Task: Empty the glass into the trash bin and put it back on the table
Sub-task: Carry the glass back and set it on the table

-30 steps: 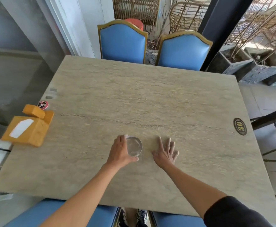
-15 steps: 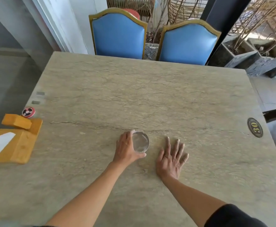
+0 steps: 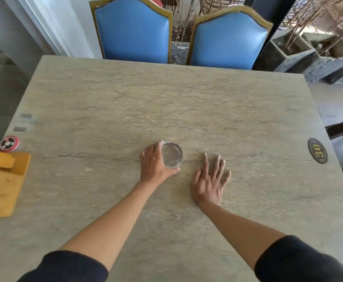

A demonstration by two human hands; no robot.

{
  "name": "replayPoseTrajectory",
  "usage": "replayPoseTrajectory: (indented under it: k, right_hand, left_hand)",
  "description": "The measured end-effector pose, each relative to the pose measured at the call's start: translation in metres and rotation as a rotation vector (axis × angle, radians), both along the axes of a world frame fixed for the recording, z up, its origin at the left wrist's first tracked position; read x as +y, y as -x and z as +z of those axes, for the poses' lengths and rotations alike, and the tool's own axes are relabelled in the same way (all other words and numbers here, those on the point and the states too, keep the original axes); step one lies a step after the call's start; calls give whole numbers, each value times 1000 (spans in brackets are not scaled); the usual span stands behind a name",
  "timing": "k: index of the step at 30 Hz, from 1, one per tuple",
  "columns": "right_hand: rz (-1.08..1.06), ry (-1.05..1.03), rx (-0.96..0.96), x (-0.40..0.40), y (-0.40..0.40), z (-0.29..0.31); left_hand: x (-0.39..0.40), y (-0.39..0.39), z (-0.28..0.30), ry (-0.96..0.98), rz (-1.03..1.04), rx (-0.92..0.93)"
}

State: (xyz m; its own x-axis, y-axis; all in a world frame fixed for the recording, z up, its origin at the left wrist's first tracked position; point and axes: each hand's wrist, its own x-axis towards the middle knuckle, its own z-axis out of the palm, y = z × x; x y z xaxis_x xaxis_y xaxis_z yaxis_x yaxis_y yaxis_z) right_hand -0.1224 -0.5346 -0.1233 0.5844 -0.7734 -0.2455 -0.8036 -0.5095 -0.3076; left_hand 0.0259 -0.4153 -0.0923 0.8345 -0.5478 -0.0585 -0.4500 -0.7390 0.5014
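Note:
A clear glass [image 3: 172, 154] stands upright on the beige stone table [image 3: 166, 98], seen from above near the middle. My left hand [image 3: 153, 162] wraps its left side, thumb in front and fingers behind. My right hand [image 3: 210, 180] lies flat on the tabletop just right of the glass, fingers spread, holding nothing. I cannot tell what is in the glass. No trash bin is in view.
A wooden box [image 3: 1, 186] sits at the table's left edge with a round red call button [image 3: 9, 143] behind it. An oval number plate [image 3: 317, 151] is set at the right edge. Two blue chairs [image 3: 134, 31] stand at the far side; stone planters [image 3: 301, 51] at the back right.
The camera has moved closer over the table. My left hand keeps its grip on the standing glass. My right hand stays flat beside it.

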Motion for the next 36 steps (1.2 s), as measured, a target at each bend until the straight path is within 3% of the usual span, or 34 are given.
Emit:
replayPoseTrajectory:
  k: [11,19,36]
  right_hand:
    - [-13,-5,17,1,-3,2]
    - [-16,3,26,0,-3,1]
    - [-16,1,1,0,-3,-2]
  left_hand:
    - [-22,-18,-4,5,50,-1]
    - [-19,-7,-16,74,117,-98]
    - [-42,-8,-17,81,167,-68]
